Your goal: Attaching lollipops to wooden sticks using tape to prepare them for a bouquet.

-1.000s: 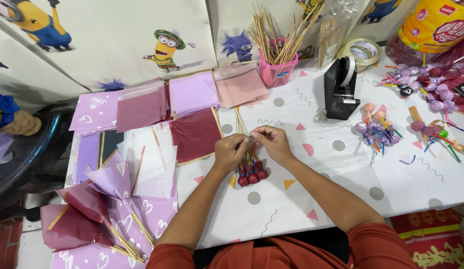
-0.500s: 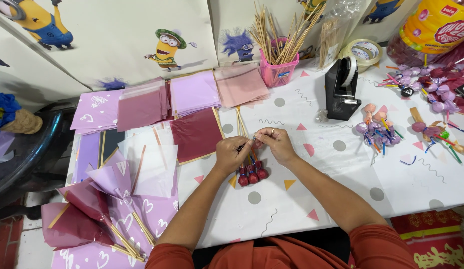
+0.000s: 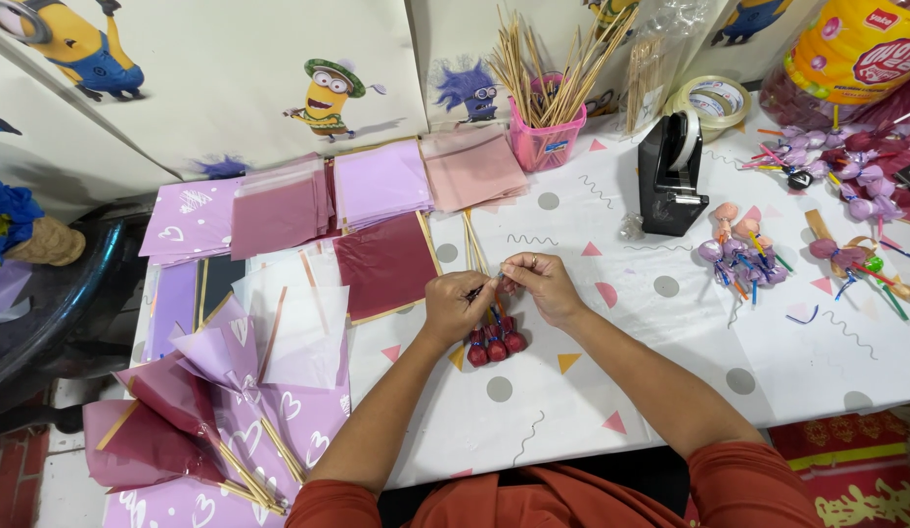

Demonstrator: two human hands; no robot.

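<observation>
Both hands work at binding a small cluster of red-wrapped lollipops (image 3: pixel 494 344) near the middle of the surface (image 3: pixel 611 391). The left hand (image 3: pixel 457 305) pinches the sticks shut; the right hand (image 3: pixel 539 284) closes on what looks like tape — the next move likely calls for winding it tight around the sticks.

A large round candy jar (image 3: pixel 846 59) stands at the table's far right corner, its wrap-around label yellow and orange with a red patch (the lower part shows dark pink). The pink cup (image 3: pixel 546 142) of wooden skewers carries a small blue-and-white sticker (image 3: pixel 557 146) on its front.
</observation>
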